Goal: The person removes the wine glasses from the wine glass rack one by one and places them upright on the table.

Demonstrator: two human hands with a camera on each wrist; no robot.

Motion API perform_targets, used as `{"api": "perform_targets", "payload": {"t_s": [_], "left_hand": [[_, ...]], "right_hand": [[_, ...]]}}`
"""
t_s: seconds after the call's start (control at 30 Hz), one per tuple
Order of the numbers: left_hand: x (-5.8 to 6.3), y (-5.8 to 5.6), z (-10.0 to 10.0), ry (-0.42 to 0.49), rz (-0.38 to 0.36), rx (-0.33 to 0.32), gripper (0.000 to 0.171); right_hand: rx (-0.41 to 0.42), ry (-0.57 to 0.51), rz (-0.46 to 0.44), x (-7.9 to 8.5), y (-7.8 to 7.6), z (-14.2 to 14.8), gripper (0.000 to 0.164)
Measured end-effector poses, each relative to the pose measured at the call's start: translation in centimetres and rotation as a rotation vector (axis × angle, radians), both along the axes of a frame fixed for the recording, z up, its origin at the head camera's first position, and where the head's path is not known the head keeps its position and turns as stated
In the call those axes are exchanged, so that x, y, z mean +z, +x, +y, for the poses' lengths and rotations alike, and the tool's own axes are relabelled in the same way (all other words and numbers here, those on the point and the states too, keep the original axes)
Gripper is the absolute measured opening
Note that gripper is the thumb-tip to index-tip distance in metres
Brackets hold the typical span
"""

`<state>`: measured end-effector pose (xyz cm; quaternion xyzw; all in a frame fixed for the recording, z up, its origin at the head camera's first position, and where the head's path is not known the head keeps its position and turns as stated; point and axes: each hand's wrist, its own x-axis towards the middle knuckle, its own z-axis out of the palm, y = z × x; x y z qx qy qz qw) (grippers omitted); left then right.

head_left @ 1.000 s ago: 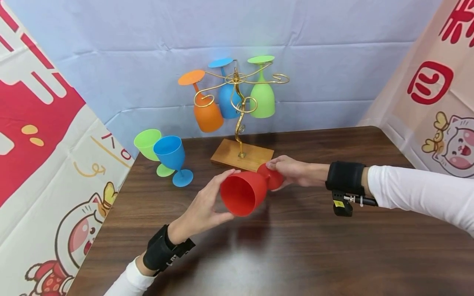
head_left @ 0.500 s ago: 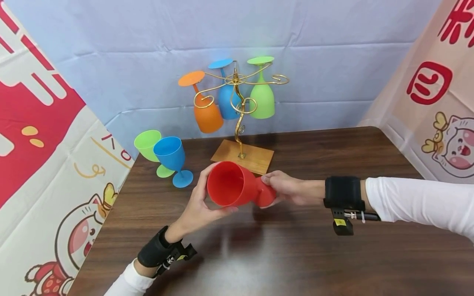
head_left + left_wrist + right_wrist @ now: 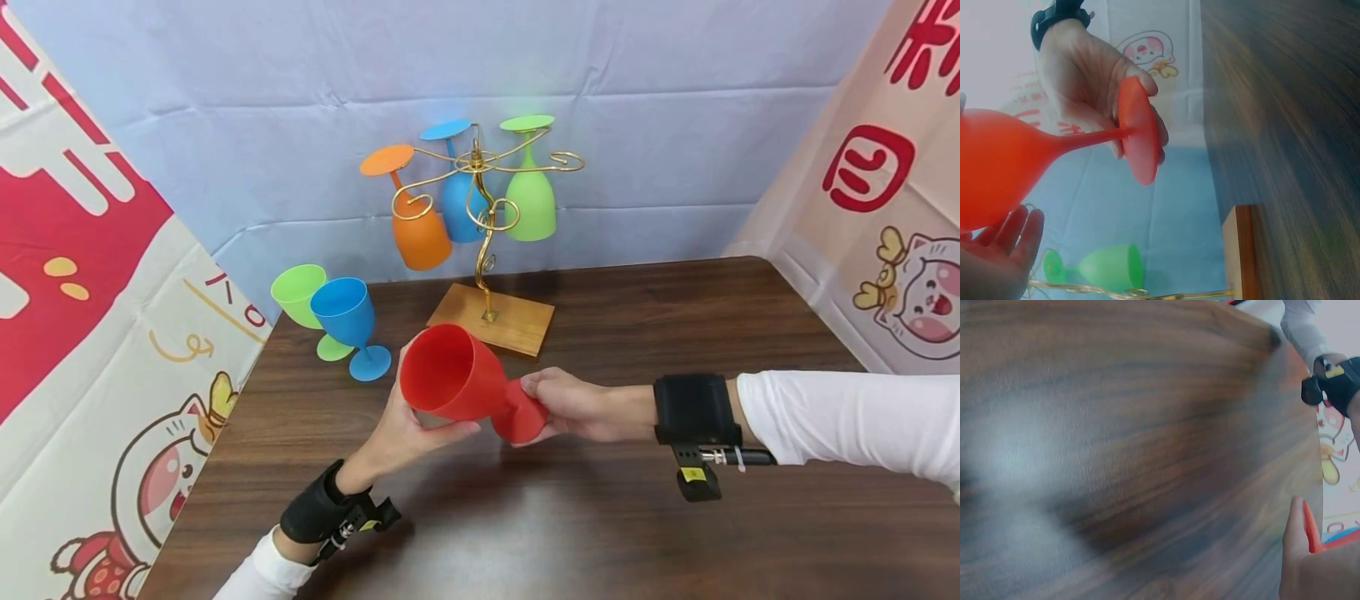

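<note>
A red goblet [image 3: 487,383] is held above the table, lying nearly on its side with its open mouth tipped to the left and toward me. My left hand [image 3: 397,437] cups its bowl, thumb along the near side and fingers mostly hidden behind. At the other end, my right hand [image 3: 573,404] pinches the round foot. The left wrist view shows the goblet's bowl [image 3: 997,162] over the left fingers [image 3: 1013,237], and the right hand [image 3: 1088,78] with thumb and fingers on either side of the foot. Only the foot's red edge [image 3: 1311,528] shows in the right wrist view.
Behind stands a gold wire rack [image 3: 491,242] on a wooden base [image 3: 517,321]. Upside down on it hang an orange goblet [image 3: 423,237], a blue goblet [image 3: 459,208] and a green goblet [image 3: 530,204]. Upright at left are another blue goblet [image 3: 345,312] and green goblet [image 3: 296,292].
The red goblet has shifted left, and its foot has swung down toward me. My left hand has moved left and closed around the bowl. My right hand has come lower with the foot.
</note>
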<state>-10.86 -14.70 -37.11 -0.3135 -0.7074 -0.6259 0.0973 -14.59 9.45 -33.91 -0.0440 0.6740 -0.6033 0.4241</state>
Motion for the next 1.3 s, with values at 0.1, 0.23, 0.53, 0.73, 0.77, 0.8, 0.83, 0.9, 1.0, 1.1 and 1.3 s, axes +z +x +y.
{"api": "perform_targets", "payload": {"t_s": [0.1,0.23,0.53,0.73,0.77,0.8,0.83,0.9,1.0,1.1,1.3], "left_hand": [[0.0,0.3,-0.2,0.018,-0.011,0.003,0.084],[0.0,0.7,-0.4,0.024,-0.012,0.016,0.081],[0.3,0.4,-1.1,0.062,0.027,0.097,0.083],[0.8,0.7,-2.3,0.137,0.072,0.149,0.08],[0.9,0.8,-2.6,0.152,0.086,0.153,0.08],[1.1,0.8,-2.8,0.168,0.101,0.154,0.079],[1.2,0.7,-3.1,0.184,0.114,0.152,0.078],[1.6,0.5,-3.6,0.208,0.141,0.156,0.078],[2.1,0.1,-4.5,0.242,0.172,0.182,0.077],[2.7,-0.3,-5.5,0.272,0.189,0.252,0.078],[3.9,-1.0,-7.6,0.33,0.196,0.389,0.081]], "right_hand": [[0.017,0.015,-0.016,0.3,0.5,-0.2,0.037],[0.033,0.042,-0.011,0.4,0.8,-0.5,0.037],[0.031,0.068,0.014,0.1,0.3,-0.7,0.039],[0.066,0.072,0.039,-0.3,0.1,-0.4,0.042],[0.069,0.071,0.04,-0.4,0.1,-0.3,0.042],[0.078,0.066,0.048,-0.4,0.1,-0.2,0.042],[0.08,0.061,0.051,-0.5,0.1,-0.1,0.042],[0.076,0.052,0.051,-0.6,0.1,0.0,0.042],[0.087,0.04,0.06,-0.7,0.1,0.3,0.042],[0.087,0.041,0.059,-0.7,0.0,0.3,0.041],[0.088,0.041,0.062,-0.9,-0.3,0.1,0.039]]}}
